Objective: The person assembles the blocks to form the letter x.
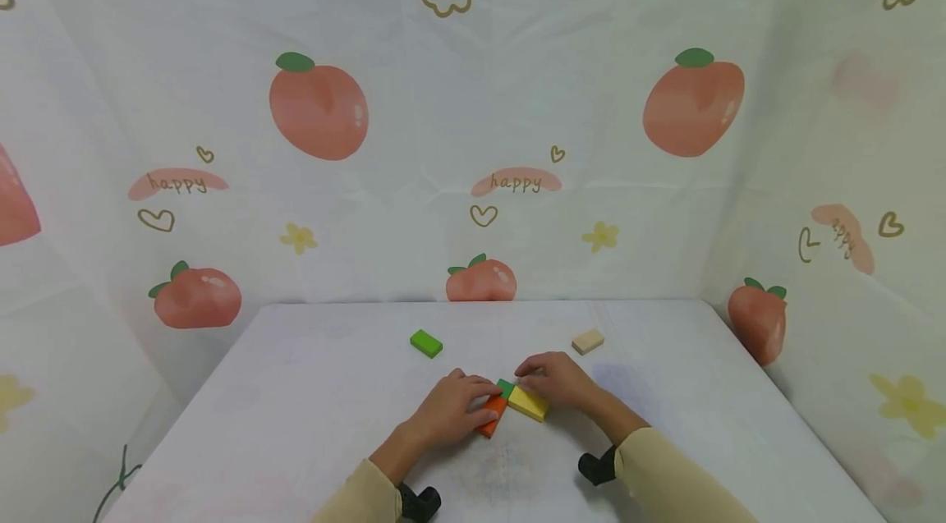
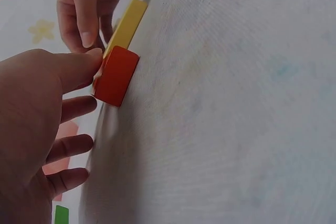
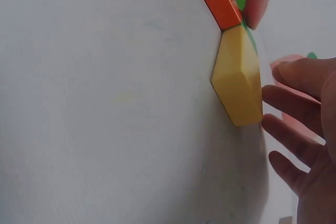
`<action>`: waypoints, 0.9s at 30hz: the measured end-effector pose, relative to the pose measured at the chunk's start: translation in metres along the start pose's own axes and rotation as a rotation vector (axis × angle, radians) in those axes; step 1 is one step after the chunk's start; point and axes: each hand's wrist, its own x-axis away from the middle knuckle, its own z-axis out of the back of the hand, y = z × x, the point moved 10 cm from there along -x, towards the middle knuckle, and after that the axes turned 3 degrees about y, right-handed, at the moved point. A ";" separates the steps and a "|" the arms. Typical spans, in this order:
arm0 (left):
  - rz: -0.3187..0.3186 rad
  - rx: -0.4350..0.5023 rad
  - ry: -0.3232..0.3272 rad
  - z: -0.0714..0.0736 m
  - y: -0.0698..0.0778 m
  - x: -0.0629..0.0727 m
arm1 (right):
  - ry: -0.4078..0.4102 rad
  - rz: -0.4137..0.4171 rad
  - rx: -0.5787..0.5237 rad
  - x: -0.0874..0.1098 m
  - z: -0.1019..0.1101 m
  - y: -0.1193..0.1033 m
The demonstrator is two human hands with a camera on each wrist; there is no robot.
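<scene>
Emerald block point(image 1: 506, 387) beside orange block point(image 2: 116, 75) — hidden in left-wrist view.

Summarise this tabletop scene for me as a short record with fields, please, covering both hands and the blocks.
Left hand: touches the orange, rectangular, wooden-looking block; grip unclear
Right hand: fingers beside the yellow, rectangular, wooden-looking block
Behind these blocks: darker green block, partly hidden
Back left: bright-green, rectangular, wooden-looking block
Back right: beige, rectangular, wooden-looking block
Surface: white table

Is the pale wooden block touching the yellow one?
No, the pale wooden block lies apart from the yellow block, farther back on the table.
</scene>
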 end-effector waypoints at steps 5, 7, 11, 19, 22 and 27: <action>-0.013 -0.020 -0.021 -0.002 0.000 -0.002 | 0.046 -0.065 0.038 0.001 0.008 0.012; -0.017 -0.024 -0.021 -0.002 0.000 -0.002 | 0.065 -0.088 0.058 0.002 0.013 0.016; -0.006 -0.022 -0.013 -0.001 -0.002 -0.002 | 0.113 -0.090 0.098 0.003 0.024 0.021; 0.032 0.010 -0.023 -0.004 -0.007 -0.002 | 0.196 -0.153 0.166 0.001 0.043 0.044; 0.026 0.017 -0.011 -0.002 -0.006 -0.002 | 0.207 -0.149 0.184 0.000 0.048 0.046; 0.001 0.044 0.017 0.002 -0.001 0.000 | 0.232 -0.099 0.268 0.000 0.056 0.047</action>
